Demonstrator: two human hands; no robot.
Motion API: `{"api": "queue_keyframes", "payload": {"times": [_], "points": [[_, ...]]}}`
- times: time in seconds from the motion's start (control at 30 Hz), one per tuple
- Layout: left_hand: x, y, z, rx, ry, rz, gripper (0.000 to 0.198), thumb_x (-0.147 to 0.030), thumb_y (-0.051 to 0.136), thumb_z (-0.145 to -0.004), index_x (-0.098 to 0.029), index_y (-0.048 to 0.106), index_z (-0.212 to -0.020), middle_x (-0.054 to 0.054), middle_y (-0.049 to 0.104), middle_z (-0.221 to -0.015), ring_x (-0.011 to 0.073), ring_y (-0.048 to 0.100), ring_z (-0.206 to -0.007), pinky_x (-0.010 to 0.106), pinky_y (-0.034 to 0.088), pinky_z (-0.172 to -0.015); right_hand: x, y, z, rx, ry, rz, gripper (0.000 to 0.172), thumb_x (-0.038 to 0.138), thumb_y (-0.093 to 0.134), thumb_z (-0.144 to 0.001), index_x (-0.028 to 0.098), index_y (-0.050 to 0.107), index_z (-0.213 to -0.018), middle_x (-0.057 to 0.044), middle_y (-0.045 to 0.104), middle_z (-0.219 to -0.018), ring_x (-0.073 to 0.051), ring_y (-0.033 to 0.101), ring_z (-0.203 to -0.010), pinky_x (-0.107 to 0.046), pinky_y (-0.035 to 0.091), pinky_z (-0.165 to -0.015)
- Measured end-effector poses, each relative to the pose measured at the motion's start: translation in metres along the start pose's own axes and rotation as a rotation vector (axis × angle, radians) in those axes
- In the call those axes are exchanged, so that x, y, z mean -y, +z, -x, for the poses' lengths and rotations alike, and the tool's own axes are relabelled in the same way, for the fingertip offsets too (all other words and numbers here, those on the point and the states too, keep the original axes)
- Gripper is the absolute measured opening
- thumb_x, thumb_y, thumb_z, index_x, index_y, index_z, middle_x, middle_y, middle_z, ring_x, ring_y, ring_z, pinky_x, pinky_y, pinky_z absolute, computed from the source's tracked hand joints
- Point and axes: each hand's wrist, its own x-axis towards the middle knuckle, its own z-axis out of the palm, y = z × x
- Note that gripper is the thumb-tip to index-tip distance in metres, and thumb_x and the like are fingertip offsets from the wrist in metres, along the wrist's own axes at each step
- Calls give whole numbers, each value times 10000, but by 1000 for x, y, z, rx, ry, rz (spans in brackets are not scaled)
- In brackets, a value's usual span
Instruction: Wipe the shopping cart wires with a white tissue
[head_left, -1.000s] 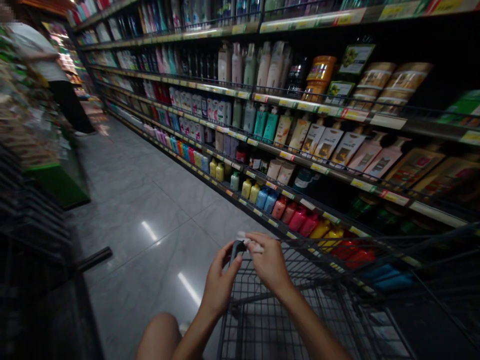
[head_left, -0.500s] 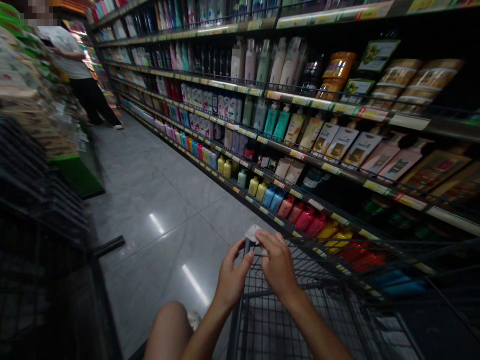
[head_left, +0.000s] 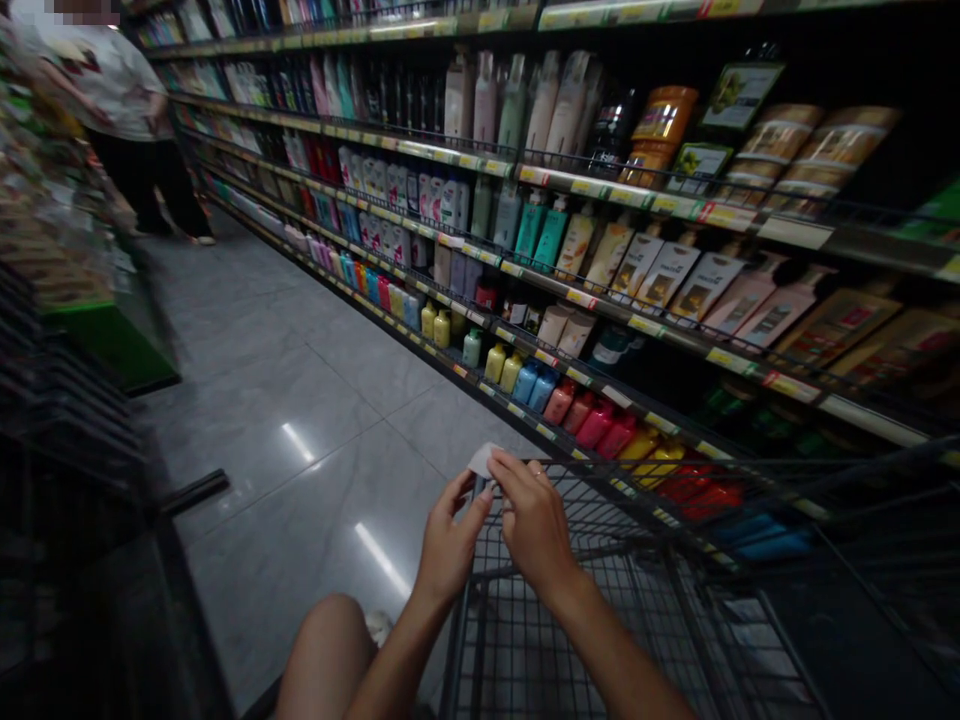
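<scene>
A small white piece of tissue point(head_left: 483, 459) lies at the front corner of a dark wire shopping cart point(head_left: 480, 600). My right hand point(head_left: 534, 515) pinches it from the right with bent fingers, and a ring shows on one of them. From the left, my left hand point(head_left: 448, 540) closes thumb and fingers at the tissue's lower edge, right by the cart's corner post. Both hands are close together, fingertips nearly meeting. How much of the tissue is tucked under the fingers is hidden.
Shelves point(head_left: 495, 170) of bottles and jars run along the right. A person point(head_left: 142, 130) in a white top stands far left beside a green-based display point(head_left: 112, 340). Dark stacked crates point(head_left: 67, 400) are at the near left. My knee point(head_left: 330, 640) shows below, over grey floor tiles point(head_left: 277, 500).
My view has shifted slightly, so shelves and cart sit further left. Both hands stay at the cart corner with the tissue. The person at the far left has turned and stands nearer.
</scene>
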Motion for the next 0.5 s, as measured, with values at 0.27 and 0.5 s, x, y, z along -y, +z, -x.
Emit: {"api": "queue_keyframes", "payload": {"times": [0.27, 0.5], "points": [[0, 0, 0, 45, 18, 20, 649, -531, 748, -689, -162, 665, -1217, 129, 680, -1290, 306, 590, -1255, 466, 398, -1116, 0, -19, -9, -76, 107, 41, 603, -45, 413, -736, 156, 693, -1231, -129, 697, -1268, -251, 636, -1185, -478, 454, -1080], [-3, -3, -3, -28, -4, -53, 572, -464, 788, -612, -177, 713, -1101, 119, 722, -1208, 314, 617, -1221, 450, 455, -1065, 4, -14, -9, 92, 18, -28, 670, -59, 411, -740, 216, 654, -1301, -89, 659, -1345, -206, 634, -1203, -450, 452, -1098]]}}
